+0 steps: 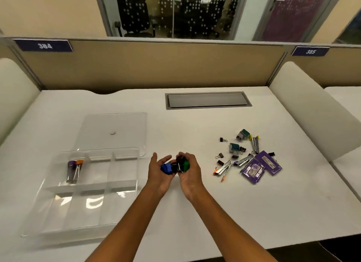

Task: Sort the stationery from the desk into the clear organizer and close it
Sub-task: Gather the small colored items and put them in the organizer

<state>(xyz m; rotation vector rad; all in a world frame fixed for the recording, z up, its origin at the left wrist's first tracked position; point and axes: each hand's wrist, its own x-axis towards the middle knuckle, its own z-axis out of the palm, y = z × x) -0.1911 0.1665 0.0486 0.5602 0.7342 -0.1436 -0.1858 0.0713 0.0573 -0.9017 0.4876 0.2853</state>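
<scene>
Both hands are cupped together above the middle of the desk. My left hand [158, 174] and my right hand [190, 173] hold a bunch of large binder clips [175, 166], blue, black and green. To the left lies the clear organizer [58, 220] with its lid [115, 128] open behind it. One back-left compartment holds a purple clip and an orange clip [74, 170]. On the right lies a pile of stationery: small staplers [242, 161], teal and grey sharpeners [234, 149], small black binder clips [222, 139] and purple staple packets [260, 167].
A grey cable hatch [208, 100] is set in the desk at the back. Beige partition panels [152, 64] close off the rear, and padded side dividers [312, 109] stand at both sides. The desk's front edge runs near my forearms.
</scene>
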